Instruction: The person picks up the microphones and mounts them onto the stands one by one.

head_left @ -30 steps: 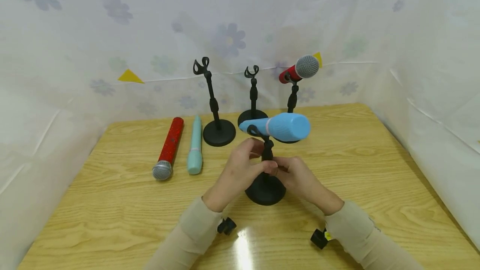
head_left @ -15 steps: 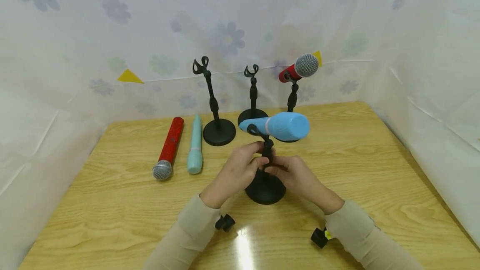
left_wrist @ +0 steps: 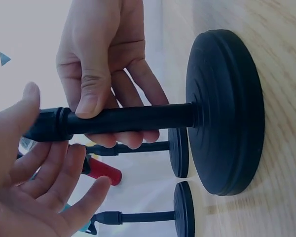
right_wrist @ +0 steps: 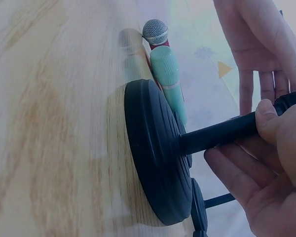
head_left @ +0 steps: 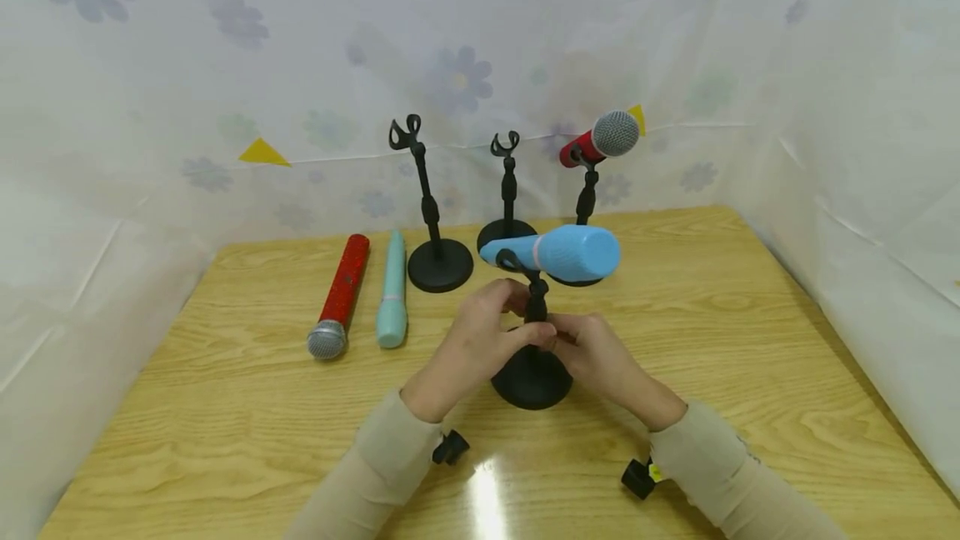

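A black microphone stand (head_left: 532, 377) stands upright on its round base, bearing a light blue microphone (head_left: 573, 252) in its clip. My left hand (head_left: 480, 336) curls round the collar below the clip, thumb across the front. In the left wrist view its thumb (left_wrist: 29, 101) lies at the collar (left_wrist: 49, 123), fingers on the other side. With thumb and fingers my right hand (head_left: 600, 357) grips the pole (right_wrist: 219, 132) just under the collar, seen closely in the right wrist view. The left hand partly hides the pole in the head view.
Left on the wooden table (head_left: 247, 423) lie a red microphone (head_left: 343, 290) and a mint-green microphone (head_left: 392, 294). Behind stand two bare stands (head_left: 438, 265) (head_left: 508, 190) and one stand (head_left: 587, 198) holding a red microphone (head_left: 585, 148). A flowered curtain (head_left: 337, 48) hangs behind.
The left thumb draws back to the collar's side, then reaches across the front again. The right hand stays on the pole. The stand and blue microphone keep their place.
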Demonstrator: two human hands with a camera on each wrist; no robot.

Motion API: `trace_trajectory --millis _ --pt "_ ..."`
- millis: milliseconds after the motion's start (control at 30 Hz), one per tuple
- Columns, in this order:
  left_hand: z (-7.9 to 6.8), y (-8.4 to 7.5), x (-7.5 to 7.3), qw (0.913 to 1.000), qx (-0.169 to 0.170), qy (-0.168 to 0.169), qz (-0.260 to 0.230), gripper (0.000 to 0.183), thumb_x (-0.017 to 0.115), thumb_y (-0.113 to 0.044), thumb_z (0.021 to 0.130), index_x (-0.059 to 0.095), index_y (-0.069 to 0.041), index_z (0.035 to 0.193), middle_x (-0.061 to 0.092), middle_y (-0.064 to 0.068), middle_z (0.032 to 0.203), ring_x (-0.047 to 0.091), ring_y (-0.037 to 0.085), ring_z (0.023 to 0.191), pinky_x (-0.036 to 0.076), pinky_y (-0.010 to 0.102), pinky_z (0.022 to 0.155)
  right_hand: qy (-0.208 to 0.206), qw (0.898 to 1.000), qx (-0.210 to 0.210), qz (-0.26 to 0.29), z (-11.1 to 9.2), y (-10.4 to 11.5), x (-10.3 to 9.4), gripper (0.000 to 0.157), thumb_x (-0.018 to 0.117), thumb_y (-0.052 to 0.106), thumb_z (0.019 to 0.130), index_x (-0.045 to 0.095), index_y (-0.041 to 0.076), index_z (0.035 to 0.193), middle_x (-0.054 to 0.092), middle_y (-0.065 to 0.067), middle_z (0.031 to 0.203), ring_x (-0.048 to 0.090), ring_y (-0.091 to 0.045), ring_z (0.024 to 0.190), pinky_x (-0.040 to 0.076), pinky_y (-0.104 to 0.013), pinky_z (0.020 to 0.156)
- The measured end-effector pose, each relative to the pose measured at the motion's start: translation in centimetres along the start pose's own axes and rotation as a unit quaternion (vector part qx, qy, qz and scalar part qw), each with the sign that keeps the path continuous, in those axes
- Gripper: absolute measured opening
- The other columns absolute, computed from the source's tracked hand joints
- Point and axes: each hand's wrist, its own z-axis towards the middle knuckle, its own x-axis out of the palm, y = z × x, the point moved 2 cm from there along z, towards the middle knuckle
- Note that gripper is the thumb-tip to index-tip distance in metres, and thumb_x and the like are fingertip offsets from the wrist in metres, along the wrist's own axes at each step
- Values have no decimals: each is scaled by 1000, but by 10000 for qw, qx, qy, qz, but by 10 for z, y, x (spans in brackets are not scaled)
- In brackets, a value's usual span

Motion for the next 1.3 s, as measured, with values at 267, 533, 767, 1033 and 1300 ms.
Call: trace_trajectory --millis 267,533,767,1033,1300 --pt "-2 -2 0 9946 761 -450 551 27 76 -21 92 67 -9 114 72 5 102 69 18 98 60 38 84 13 9999 -24 170 0 2 1 23 69 4 93 73 3 116 78 -11 106 76 -21 93 62 -25 79" --pt "-1 -3 -2 9893 1070 -315 941 19 70 -13 96 68 -9 114 71 5 104 70 18 97 58 26 76 -79 9998 -140 136 0 6 0 21 71 4 92 74 4 113 78 -9 105 76 -20 93 62 -25 78" --pt "0 1 0 9919 1034 -137 722 18 68 -13 97 67 -9 114 71 5 109 70 17 102 59 28 82 -134 9998 -152 -7 0 6 1 19 72 5 91 75 5 110 78 -8 102 76 -18 89 62 -25 76" --pt "-7 16 7 9963 137 751 391 29 60 -24 102 63 -10 126 66 7 121 65 21 114 57 37 98 336 9984 235 -385 -8 -8 10 20 70 9 95 74 12 114 77 -4 108 74 -16 98 62 -28 83" --pt "-31 41 17 9654 -20 1982 1697 61 55 -37 103 42 -2 152 43 14 157 45 27 144 45 39 116 772 9896 -68 -1211 -15 -8 11 24 72 14 94 71 4 115 74 -9 115 72 -23 106 61 -37 88"
